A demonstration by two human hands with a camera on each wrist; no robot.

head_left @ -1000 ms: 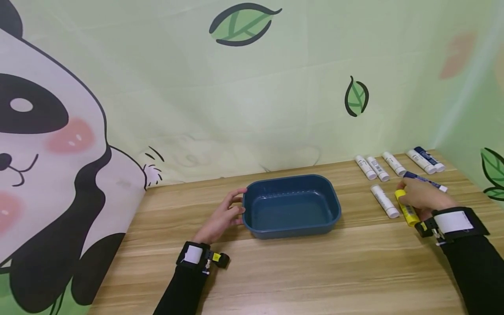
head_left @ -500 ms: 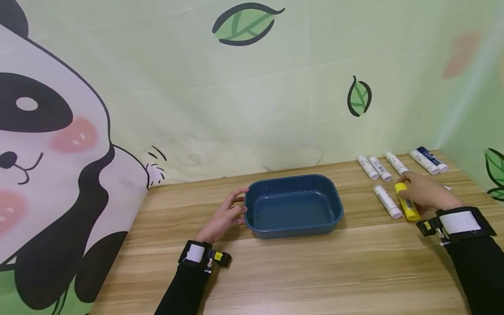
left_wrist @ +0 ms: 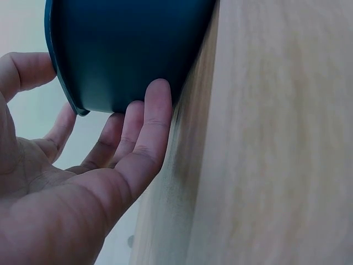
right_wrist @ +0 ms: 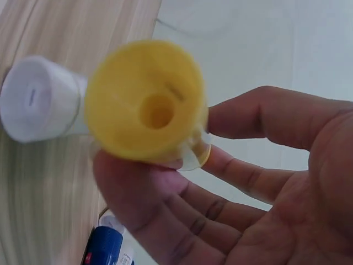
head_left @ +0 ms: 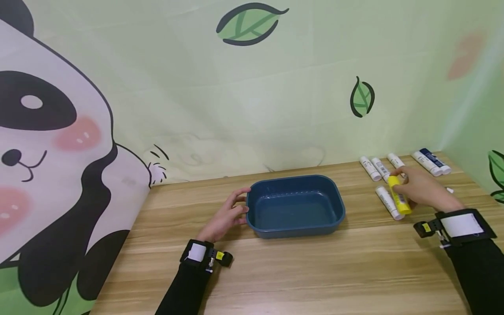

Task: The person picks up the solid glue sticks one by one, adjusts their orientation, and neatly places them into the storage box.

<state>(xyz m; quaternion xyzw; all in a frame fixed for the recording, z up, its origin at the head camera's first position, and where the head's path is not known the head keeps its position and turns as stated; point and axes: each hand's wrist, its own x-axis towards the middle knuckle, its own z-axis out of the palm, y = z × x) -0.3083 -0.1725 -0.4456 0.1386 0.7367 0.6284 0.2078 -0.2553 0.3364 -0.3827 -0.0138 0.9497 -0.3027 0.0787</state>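
Observation:
My left hand (head_left: 224, 216) rests at the left end of a dark blue rectangular box (head_left: 297, 231). Its fingertips touch the outer wall (left_wrist: 127, 61) in the left wrist view, without curling round it. My right hand (head_left: 427, 189) pinches a yellow glue stick (head_left: 399, 197) between thumb and fingers. In the right wrist view the yellow stick's round base, with a hole in its middle, faces the camera. Just left of it, a white glue stick (head_left: 387, 201) lies on the table. Behind the right hand a dark blue stick is mostly hidden; only its white end (head_left: 449, 190) shows.
Several white glue sticks, such as the leftmost one (head_left: 370, 169), lie at the table's back right. Beside them a dark blue one (head_left: 435, 160) lies near the corner. A green printed cloth wall (head_left: 252, 109) stands behind the wooden table (head_left: 295, 275).
My right hand has lifted the yellow glue stick and carried it left, towards the white one. The left hand stays against the box. The view has shifted slightly.

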